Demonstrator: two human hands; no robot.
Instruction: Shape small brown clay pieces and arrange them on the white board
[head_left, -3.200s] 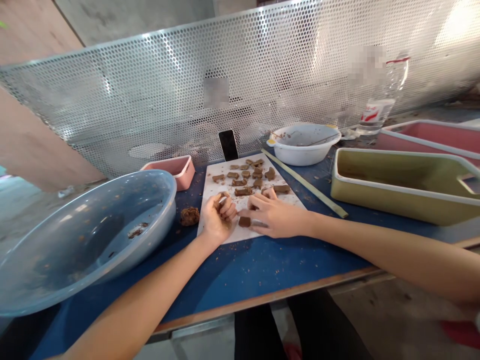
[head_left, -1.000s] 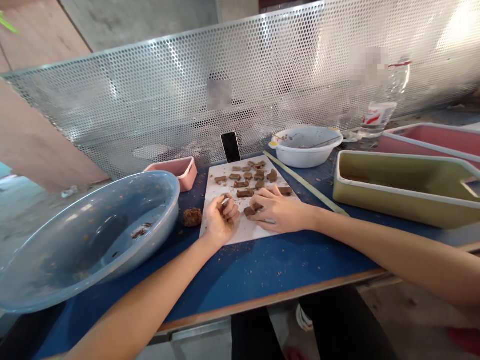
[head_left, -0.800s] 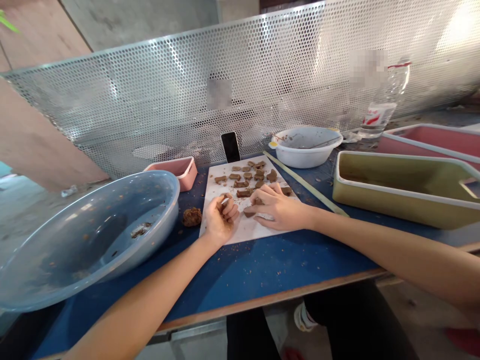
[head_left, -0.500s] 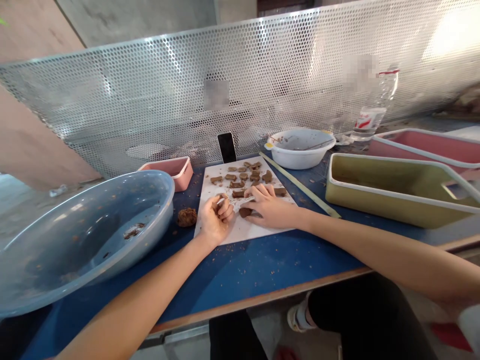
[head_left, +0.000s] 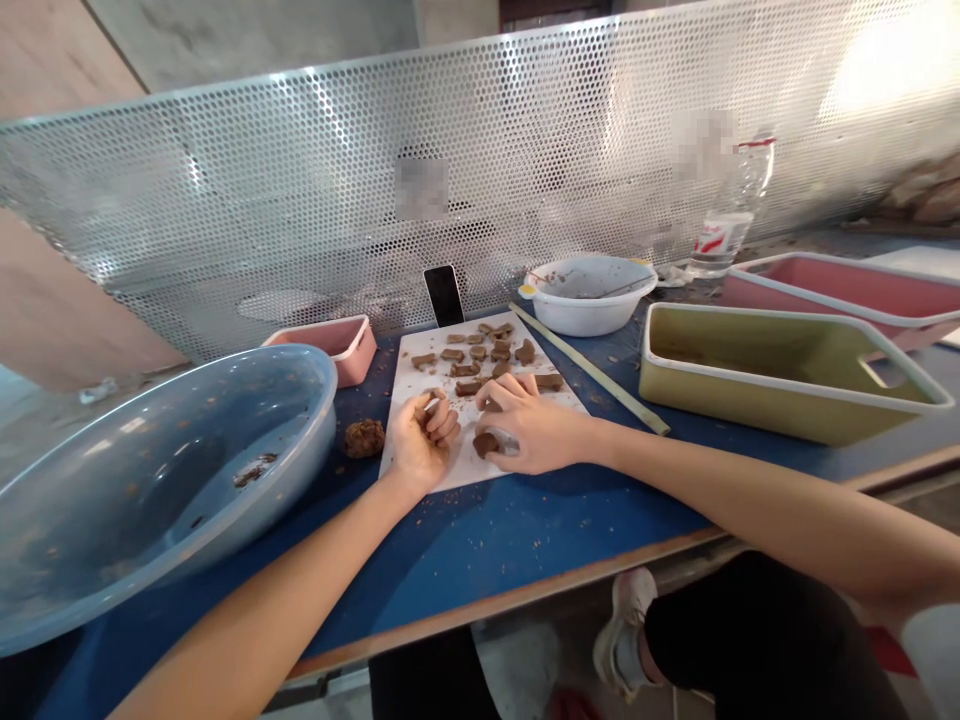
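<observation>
Here we are at the blue table, and both hands are working low over the near half of a white board. The right hand arches palm down with its fingers bent around a small brown block, thumb against the near side; how firmly the fingers behind it grip is hard to tell from here. Just beside it, the left hand sits with its fingers curled in toward the palm, and whether anything is tucked inside cannot be made out. Beyond them, short brown pieces spread over the far part of the board, crumbs scattered among them. Off the board's left edge, a rough brown lump rests near the big blue basin, with a small pink bin behind. A smartphone leans upright at the far edge, in front of the perforated metal screen. Over on the right, a pale strip runs diagonally alongside the board, then come a white basin, an olive bin, a larger pink bin and a clear bottle.
</observation>
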